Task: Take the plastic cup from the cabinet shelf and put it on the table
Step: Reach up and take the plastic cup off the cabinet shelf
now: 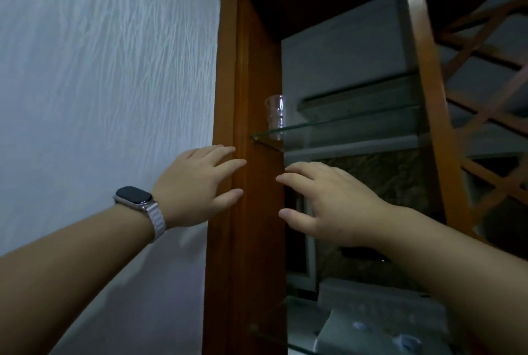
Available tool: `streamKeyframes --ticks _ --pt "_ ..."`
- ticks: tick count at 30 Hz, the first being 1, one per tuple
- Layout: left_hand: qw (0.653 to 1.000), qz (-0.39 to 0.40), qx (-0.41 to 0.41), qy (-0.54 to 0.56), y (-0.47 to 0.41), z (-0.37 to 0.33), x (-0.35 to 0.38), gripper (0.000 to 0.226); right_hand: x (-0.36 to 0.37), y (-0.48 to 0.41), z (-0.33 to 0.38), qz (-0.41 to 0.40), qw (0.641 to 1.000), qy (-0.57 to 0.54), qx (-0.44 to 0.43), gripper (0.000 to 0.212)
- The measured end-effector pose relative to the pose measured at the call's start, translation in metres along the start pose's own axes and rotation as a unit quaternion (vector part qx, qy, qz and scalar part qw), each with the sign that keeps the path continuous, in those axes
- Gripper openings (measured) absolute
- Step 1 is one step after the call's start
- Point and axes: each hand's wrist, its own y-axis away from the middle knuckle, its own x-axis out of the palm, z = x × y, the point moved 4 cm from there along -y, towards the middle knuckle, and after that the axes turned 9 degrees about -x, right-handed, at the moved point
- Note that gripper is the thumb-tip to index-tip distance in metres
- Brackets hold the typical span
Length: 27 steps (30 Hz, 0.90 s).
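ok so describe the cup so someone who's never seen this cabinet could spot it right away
Find the wooden cabinet with its door open, beside the pale wall. On its glass shelf, above both raised hands, the cup stands upright at the far left end, against the frame. It is small, clear and ribbed, the only see-through thing standing there.

Both bare forearms are reaching up and forward from the bottom corners of the view, palms facing away. The left hand (197, 183) is spreading its fingers (228, 167) loosely, the thumb lying lowest, and a dark-faced watch (134, 196) on a pale band is circling its wrist. The right hand (331, 200) is hanging slightly lower and just beside it, its fingers (297, 169) pointing toward the left hand, thumb extended below. Neither hand is closing a grip on anything; both are open and empty.
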Motion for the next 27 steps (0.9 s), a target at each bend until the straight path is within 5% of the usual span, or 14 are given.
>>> streamKeyframes --ticks 16,19,23,27 --pt "0.987 -0.072 -0.032 0.141 -0.114 -0.001 -0.001 0.054 -0.053 -0.068 -0.077 -0.060 0.988 0.122 0.078 0.059" --pt "0.952 -0.035 -0.104 0.286 -0.135 -0.006 0.000 0.051 -0.052 -0.081 -0.088 -0.045 0.988 0.109 0.098 0.062" --pt "0.871 0.032 -0.188 0.453 -0.160 -0.012 0.013 0.043 -0.048 -0.103 -0.105 -0.063 0.982 -0.068 0.165 0.061" --pt "0.837 0.068 -0.257 0.479 -0.178 -0.014 0.026 0.042 -0.047 -0.135 -0.126 -0.060 0.968 -0.125 0.209 0.056"
